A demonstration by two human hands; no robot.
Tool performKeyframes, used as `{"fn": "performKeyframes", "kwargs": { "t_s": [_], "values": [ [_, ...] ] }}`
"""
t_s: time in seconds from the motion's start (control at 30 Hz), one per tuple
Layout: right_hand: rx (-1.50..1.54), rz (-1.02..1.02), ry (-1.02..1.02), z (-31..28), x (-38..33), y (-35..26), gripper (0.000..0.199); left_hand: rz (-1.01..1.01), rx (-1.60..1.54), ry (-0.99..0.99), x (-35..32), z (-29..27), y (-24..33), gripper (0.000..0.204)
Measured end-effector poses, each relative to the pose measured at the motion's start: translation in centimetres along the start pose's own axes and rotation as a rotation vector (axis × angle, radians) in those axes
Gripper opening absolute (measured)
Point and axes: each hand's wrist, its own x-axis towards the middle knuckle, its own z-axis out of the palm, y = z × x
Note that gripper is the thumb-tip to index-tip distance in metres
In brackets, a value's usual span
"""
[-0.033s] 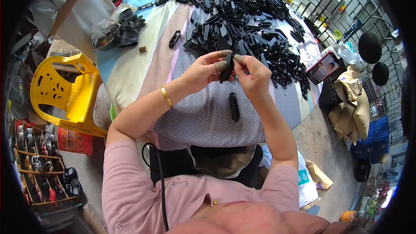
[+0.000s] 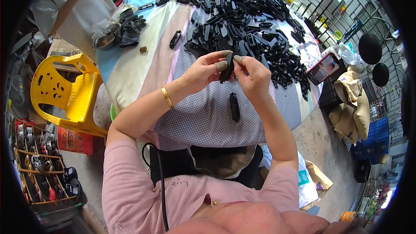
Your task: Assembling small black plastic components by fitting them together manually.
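A small, long black plastic piece [image 2: 226, 72] is held upright above the cloth-covered table [image 2: 190, 121]. My left hand [image 2: 203, 70] grips it between thumb and fingers, which wear brownish finger covers. My right hand [image 2: 255, 76] pinches at its upper right edge, also with a finger cover; whether it holds a separate small part is hidden. Another black piece [image 2: 234, 107] lies on the dotted cloth below my hands. Just beyond them spreads a large heap of similar black pieces [image 2: 234, 13]. One more black piece [image 2: 175, 39] rests apart, left of the heap.
Dark gloves [image 2: 131, 28] and a metal bowl [image 2: 105, 42] sit at the table's left edge, near a person in white [image 2: 78, 13]. A yellow plastic chair [image 2: 65, 89] stands left. At the right edge are a phone [image 2: 324, 68] and brown paper bags [image 2: 352, 99].
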Motion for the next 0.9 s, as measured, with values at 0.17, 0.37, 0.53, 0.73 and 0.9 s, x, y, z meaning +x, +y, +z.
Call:
{"fn": "performKeyframes", "kwargs": {
  "t_s": [0.17, 0.37, 0.53, 0.73, 0.9],
  "values": [
    [-0.093, -0.094, -0.049, -0.2, 0.6, -0.4, 0.010, 0.032, 0.064, -0.014, 0.2, -0.4, 0.0, 0.039],
    [-0.024, -0.054, -0.191, 0.3, 0.6, -1.2, 0.015, 0.064, 0.051, 0.028, 0.4, -0.6, 0.5, 0.037],
    [0.010, -0.103, -0.217, 0.1, 0.8, -1.7, 0.017, 0.041, 0.051, 0.084, -0.4, 0.1, 0.8, 0.032],
    [0.051, 0.096, -0.209, -0.2, -0.2, -0.8, 0.023, -0.018, 0.079, 0.072, 0.6, -0.2, -1.2, 0.034],
    [0.198, 0.357, -0.219, -1.4, 0.9, 1.2, 0.024, -0.263, 0.389, 0.006, 0.5, -1.0, 1.1, 0.034]
  ]
}}
